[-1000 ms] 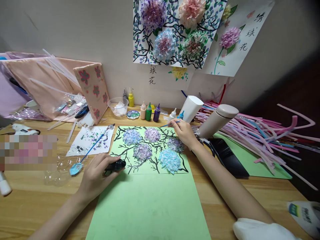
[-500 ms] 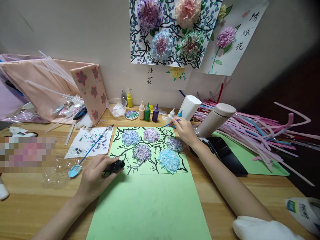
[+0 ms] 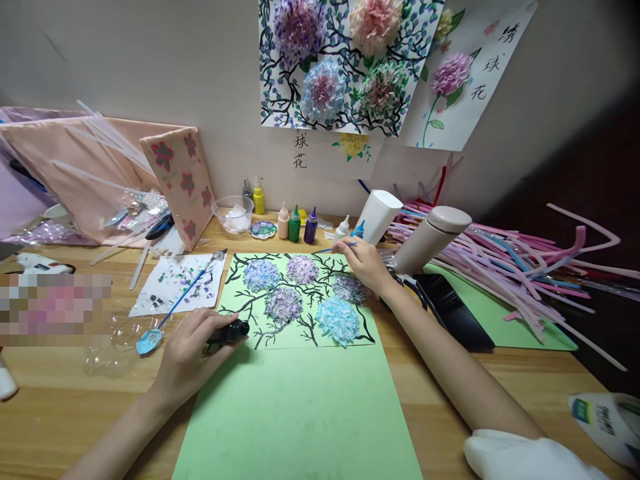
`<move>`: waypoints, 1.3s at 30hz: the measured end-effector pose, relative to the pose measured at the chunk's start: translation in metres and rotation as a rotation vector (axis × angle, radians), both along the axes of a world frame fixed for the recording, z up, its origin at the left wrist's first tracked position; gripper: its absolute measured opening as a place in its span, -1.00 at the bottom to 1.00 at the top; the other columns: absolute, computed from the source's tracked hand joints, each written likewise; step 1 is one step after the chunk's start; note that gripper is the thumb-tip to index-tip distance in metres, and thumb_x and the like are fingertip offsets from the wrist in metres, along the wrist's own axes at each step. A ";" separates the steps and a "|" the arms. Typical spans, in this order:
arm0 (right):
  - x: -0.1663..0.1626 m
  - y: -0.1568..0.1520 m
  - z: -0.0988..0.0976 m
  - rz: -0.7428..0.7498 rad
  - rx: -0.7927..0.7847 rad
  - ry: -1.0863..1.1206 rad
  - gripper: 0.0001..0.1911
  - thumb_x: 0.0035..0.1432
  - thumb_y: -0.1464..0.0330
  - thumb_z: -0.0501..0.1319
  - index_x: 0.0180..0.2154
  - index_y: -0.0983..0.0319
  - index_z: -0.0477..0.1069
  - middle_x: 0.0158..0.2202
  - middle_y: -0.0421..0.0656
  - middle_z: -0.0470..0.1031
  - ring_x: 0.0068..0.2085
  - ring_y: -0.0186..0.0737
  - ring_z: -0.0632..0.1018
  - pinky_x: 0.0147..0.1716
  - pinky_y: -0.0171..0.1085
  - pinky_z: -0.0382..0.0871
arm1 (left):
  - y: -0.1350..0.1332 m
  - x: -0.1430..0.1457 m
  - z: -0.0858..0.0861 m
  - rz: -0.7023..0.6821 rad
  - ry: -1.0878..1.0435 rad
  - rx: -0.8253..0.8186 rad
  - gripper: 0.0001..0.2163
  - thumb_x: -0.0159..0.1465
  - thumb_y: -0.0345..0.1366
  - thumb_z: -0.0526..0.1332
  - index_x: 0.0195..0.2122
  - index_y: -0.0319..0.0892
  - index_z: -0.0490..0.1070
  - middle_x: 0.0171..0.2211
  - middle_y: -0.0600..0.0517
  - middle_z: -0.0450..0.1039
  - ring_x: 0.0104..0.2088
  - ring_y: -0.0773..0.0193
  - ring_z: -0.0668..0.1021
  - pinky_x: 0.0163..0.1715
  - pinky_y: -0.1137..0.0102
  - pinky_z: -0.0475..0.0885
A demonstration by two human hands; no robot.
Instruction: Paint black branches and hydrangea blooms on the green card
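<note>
My right hand [image 3: 367, 265] pinches a thin blue paintbrush [image 3: 327, 250], its tip close to the top edge of a painting on light green paper [image 3: 300, 400]. Black branches and several fluffy flower heads, such as a bright blue one [image 3: 339, 320] and a lilac one [image 3: 303, 269], cover the painted upper part. At the painting's lower left, my left hand [image 3: 193, 353] is wrapped round a small black paint bottle [image 3: 231, 331], lying on its side with the nozzle end pointing right. Part of that bottle is hidden by my fingers.
A paint-smeared white sheet [image 3: 177, 287] and another blue brush [image 3: 187, 293] lie at left. Paint bottles [image 3: 295, 224] stand behind the painting. A tumbler [image 3: 433, 240], a black tray [image 3: 457, 313] and pink fuzzy stems [image 3: 520, 257] crowd the right. Finished flower pictures [image 3: 345, 63] hang on the wall.
My right hand has shifted slightly left and down, and the brush now lies flatter near the paper's top edge. My left hand and the black bottle have stayed in place.
</note>
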State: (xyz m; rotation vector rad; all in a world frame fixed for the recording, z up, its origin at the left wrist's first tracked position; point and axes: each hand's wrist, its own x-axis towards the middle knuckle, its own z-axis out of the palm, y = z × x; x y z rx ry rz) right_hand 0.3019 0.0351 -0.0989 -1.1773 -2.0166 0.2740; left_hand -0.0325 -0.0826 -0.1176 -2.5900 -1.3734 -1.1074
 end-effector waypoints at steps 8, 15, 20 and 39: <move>0.001 0.001 -0.002 -0.006 -0.022 -0.006 -0.61 0.30 0.19 -0.08 -0.33 0.21 0.45 -0.33 -0.11 0.48 -0.24 -0.16 0.47 -0.19 -0.22 0.28 | 0.000 0.000 0.000 -0.004 0.015 0.010 -0.75 0.12 -0.38 0.29 -0.16 -0.15 0.37 -0.36 0.03 0.41 -0.35 0.30 0.45 -0.37 0.43 0.34; 0.004 0.001 0.002 -0.018 -0.023 0.002 -0.56 0.29 0.13 -0.09 -0.36 0.19 0.45 -0.37 -0.11 0.49 -0.24 -0.13 0.49 -0.20 -0.21 0.29 | -0.001 0.000 -0.001 0.004 0.018 0.014 -0.75 0.13 -0.35 0.28 -0.15 -0.13 0.37 -0.36 0.04 0.41 -0.34 0.29 0.45 -0.37 0.42 0.34; 0.005 0.002 0.004 -0.020 -0.020 -0.001 -0.53 0.27 0.09 -0.10 -0.37 0.18 0.46 -0.41 -0.12 0.50 -0.24 -0.11 0.49 -0.20 -0.20 0.29 | -0.001 -0.001 -0.001 0.003 0.011 0.007 -0.76 0.13 -0.35 0.27 -0.15 -0.12 0.38 -0.36 0.04 0.43 -0.35 0.29 0.46 -0.38 0.42 0.35; 0.006 -0.001 0.005 -0.052 0.088 -0.059 -0.58 0.30 0.16 -0.10 -0.38 0.19 0.42 -0.39 -0.10 0.48 -0.26 -0.12 0.47 -0.22 -0.18 0.29 | -0.001 0.000 0.002 0.011 -0.002 0.004 -0.78 0.13 -0.34 0.27 -0.17 -0.13 0.39 -0.37 0.04 0.43 -0.36 0.29 0.46 -0.39 0.42 0.35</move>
